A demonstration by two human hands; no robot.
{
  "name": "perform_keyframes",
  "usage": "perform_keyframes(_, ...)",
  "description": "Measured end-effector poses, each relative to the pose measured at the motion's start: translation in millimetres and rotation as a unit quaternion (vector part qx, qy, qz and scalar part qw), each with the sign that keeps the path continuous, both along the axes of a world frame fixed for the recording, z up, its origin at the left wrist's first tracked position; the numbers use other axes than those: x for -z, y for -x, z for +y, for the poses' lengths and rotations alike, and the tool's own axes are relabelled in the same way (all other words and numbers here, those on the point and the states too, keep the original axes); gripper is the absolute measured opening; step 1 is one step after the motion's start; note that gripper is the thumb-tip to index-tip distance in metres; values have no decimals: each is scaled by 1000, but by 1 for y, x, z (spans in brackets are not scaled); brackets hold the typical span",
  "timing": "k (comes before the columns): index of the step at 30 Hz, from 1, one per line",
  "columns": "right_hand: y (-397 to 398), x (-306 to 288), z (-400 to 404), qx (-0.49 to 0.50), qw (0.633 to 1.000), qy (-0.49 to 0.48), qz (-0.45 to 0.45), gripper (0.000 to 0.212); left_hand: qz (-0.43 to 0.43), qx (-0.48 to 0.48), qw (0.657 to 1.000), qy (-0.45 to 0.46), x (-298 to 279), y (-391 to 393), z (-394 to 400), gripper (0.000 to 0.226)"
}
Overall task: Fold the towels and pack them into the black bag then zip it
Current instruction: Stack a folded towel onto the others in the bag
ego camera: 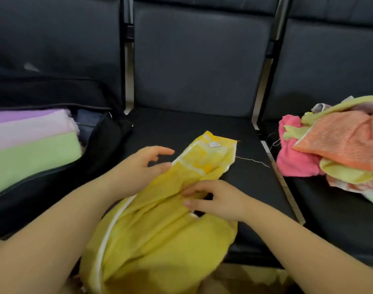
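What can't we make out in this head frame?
- Black bag: left part cut by frame edge; zipper indistinct.
- Folded towels: lower layers hidden inside bag.
- Towel pile: cut by right edge; count unclear.
- Yellow towel: motion-blurred, lower end cut off.

Yellow towel (160, 219) is bunched over the middle seat's (245, 187) front edge, left hand (136, 166) and right hand (215, 200) both on it. Black bag (100, 149) lies open on the left with folded towels (32, 143) inside, loose towel pile (338, 145) on the right seat.
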State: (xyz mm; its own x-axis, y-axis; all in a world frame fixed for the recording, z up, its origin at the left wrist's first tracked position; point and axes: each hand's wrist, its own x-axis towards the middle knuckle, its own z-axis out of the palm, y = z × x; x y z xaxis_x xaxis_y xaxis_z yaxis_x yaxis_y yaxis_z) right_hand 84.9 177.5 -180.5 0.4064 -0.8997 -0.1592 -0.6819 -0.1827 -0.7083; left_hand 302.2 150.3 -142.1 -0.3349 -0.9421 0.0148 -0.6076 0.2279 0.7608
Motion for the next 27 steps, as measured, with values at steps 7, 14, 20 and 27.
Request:
perform_keyframes(7,12,11,-3,72,974,165,136,28,-277,105,954,-47,25,18,6,55)
perform_keyframes(14,12,-4,10,40,975,112,186,21,-308,33,947,-91,14,20,15,41)
perform_keyframes(20,19,-8,30,-27,975,113,191,25,-279,21,959,-43,25,25,26,32)
perform_keyframes(27,31,-14,51,-23,982,93,164,24,-136,35,986,-93,35,26,40,21)
